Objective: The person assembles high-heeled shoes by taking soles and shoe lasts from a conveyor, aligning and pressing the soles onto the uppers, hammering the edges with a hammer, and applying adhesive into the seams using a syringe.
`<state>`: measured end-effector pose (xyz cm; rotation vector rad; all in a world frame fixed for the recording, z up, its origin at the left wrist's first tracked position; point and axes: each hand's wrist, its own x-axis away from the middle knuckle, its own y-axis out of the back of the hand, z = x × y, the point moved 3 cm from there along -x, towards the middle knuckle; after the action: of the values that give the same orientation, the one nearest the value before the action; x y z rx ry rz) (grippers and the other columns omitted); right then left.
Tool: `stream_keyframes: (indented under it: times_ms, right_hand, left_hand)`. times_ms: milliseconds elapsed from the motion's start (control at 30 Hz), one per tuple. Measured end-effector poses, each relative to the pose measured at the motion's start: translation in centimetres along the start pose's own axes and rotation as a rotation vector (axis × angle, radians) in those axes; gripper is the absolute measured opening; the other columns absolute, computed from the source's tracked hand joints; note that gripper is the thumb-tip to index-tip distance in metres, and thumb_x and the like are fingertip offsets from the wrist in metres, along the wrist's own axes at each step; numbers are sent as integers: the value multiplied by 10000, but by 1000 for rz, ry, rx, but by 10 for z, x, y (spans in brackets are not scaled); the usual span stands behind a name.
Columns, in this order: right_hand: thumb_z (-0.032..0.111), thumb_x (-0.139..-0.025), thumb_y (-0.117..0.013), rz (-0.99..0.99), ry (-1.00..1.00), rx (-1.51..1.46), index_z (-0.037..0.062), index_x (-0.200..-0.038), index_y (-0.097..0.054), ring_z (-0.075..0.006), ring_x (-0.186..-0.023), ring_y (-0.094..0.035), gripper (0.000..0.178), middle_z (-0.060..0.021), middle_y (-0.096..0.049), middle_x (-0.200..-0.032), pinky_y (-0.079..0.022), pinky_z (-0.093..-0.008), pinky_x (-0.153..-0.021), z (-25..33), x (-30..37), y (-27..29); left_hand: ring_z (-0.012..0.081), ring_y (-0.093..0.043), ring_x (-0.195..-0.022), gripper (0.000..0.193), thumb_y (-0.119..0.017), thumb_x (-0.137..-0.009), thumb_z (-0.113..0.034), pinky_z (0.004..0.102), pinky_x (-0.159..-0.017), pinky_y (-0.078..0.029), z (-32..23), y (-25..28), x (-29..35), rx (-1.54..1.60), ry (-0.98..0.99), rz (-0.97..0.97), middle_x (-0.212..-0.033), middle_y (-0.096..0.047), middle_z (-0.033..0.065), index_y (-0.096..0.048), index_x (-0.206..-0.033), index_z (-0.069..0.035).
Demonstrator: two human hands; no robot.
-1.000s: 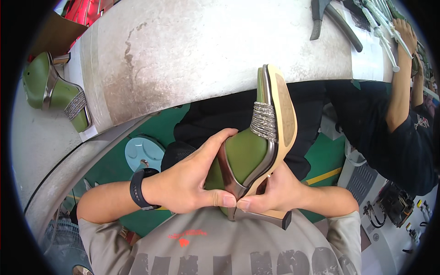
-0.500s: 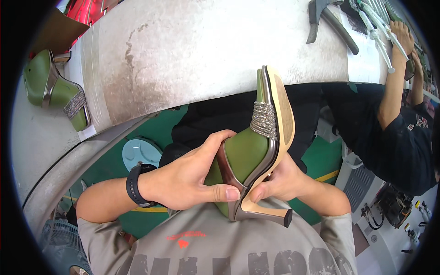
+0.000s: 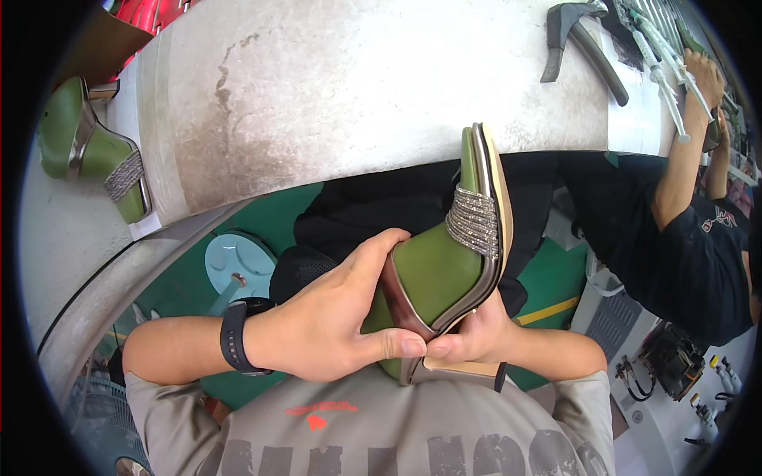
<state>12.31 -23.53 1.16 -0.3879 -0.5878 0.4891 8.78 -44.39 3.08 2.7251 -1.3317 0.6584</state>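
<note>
In front of my chest I hold a high-heeled sandal (image 3: 476, 218) on a green shoe last. It has a sparkling rhinestone band, dark metallic straps and a tan sole edge; its toe points away and its heel lies toward my shirt. My left hand (image 3: 333, 317), with a black watch on the wrist, wraps the ankle part from the left, thumb on the metallic strap. My right hand (image 3: 480, 329) grips beside the heel, thumb close to the left thumb; its other fingers are hidden behind the shoe. A matching sandal on a green last (image 3: 95, 155) lies on its side at far left.
Ahead is a worn white bench (image 3: 357, 79) with a curved front edge. A hammer (image 3: 583, 47) and several syringe-like tubes (image 3: 663, 75) lie at its far right. A co-worker's arm (image 3: 683, 174) reaches in at right. A blue stool (image 3: 238, 266) stands below at left.
The sandal has rolled slightly, so the sole shows less and the upper more, with its toe a little farther right. Both hands keep hold; my right thumb has moved slightly down-left.
</note>
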Motion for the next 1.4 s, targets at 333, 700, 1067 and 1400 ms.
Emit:
stream_keyframes:
  times_ms: [333,700,1067,1400]
  right_hand:
    - [431,-979,-760,-37,85,110,-35,-1155,-660,-108,-910,-650,509,-41,-717,-995,-538,-297,-785,58,-109,-7]
    - [0,-927,-680,-701,755,1579,-34,-1284,-670,-344,-1103,-716,358,-205,-726,-1216,-545,-399,-961,184,-65,73]
    - [-120,-767,-563,-734,775,1794,-3,-1313,-655,-388,-979,-613,565,-198,-669,-1077,-512,-462,-892,179,-114,106]
    - [81,-858,-829,-367,597,943,-2,-1164,-730,-257,-999,-733,332,-197,-732,-1109,-556,-344,-860,160,-81,58]
  left_hand:
    - [361,-593,-1279,1031,-867,-802,-500,401,-1116,-443,-87,119,-23,-643,-320,-292,-1440,-551,218,-411,-1568,18]
    - [355,-531,-1303,780,-821,-792,-256,446,-1148,-383,-61,133,-34,-672,-380,-537,-1465,-565,172,-568,-1500,-48]
    - [350,-553,-1272,684,-800,-823,-262,436,-1121,-399,-68,126,-38,-746,-414,-620,-1419,-606,172,-621,-1440,-29]
    - [395,-554,-1330,738,-716,-866,-147,448,-1147,-397,-99,113,-63,-814,-371,-562,-1450,-575,239,-463,-1538,23]
